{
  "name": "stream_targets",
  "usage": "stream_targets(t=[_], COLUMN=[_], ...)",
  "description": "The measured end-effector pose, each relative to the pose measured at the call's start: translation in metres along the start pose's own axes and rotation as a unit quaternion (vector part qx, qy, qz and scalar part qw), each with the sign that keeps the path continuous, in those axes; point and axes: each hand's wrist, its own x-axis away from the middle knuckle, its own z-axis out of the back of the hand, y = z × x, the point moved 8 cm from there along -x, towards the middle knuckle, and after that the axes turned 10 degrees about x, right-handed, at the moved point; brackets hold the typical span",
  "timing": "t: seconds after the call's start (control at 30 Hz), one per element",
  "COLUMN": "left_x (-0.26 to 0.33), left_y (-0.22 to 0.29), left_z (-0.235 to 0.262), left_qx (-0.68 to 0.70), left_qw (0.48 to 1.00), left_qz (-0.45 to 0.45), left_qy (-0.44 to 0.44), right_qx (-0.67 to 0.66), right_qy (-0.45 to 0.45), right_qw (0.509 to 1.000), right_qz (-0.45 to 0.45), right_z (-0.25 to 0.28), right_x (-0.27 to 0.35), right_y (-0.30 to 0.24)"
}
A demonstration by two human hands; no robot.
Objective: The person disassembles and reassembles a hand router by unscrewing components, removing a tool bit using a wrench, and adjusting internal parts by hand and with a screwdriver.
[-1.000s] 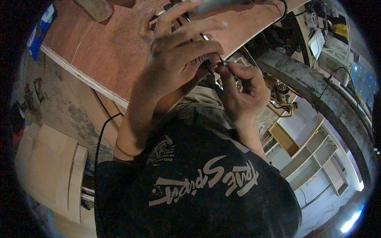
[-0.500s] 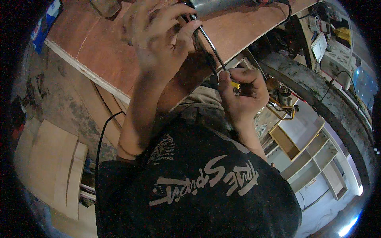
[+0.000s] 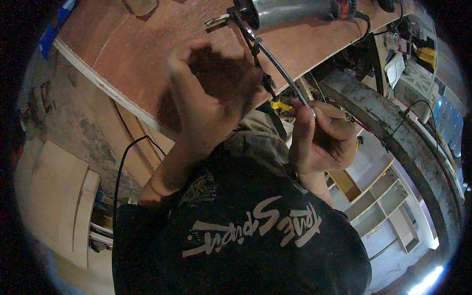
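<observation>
Black cable [image 3: 282, 73] pinched by raised right hand [image 3: 322, 140].

The left hand [image 3: 211, 93] is raised with its back toward the camera, blurred, fingers [image 3: 179, 73] spread and curled loosely, closed on nothing. Its bare forearm runs down and left to a bent elbow. Just right of it, the right hand [image 3: 319, 137] is curled into a tight fist, thumb on top, wrist bent.
</observation>
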Motion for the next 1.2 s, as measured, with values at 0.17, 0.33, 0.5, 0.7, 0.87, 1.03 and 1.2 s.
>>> stream_targets(t=[0.17,0.33,0.5,0.7,0.87,1.03,1.2], left_x=[0.013,0.006,0.007,0.003,0.003,0.001,-0.001], left_y=[-0.022,-0.024,-0.027,-0.02,-0.018,-0.018,-0.019], left_z=[-0.013,-0.022,-0.025,-0.023,-0.023,-0.02,-0.019], left_qx=[0.056,0.062,0.061,-0.032,0.104,0.119,0.129], left_qw=[0.996,0.993,0.99,0.997,0.984,0.985,0.979], left_qz=[0.072,0.098,0.127,0.064,0.147,0.123,0.152], left_qy=[-0.022,-0.03,-0.028,-0.041,-0.011,-0.01,-0.032], right_qx=[0.019,0.011,0.018,0.006,0.025,-0.042,0.067], right_qy=[0.031,-0.002,0.008,-0.008,-0.001,0.004,-0.023], right_qw=[0.999,1.0,0.999,0.998,0.999,0.999,0.995], right_qz=[0.011,0.025,0.033,0.061,0.039,-0.005,-0.067], right_z=[-0.005,-0.01,-0.021,-0.023,-0.026,-0.026,-0.021], right_x=[-0.003,-0.007,0.0,-0.001,-0.002,-0.018,-0.034], right_y=[-0.006,-0.004,0.003,0.004,0.004,-0.016,-0.025])
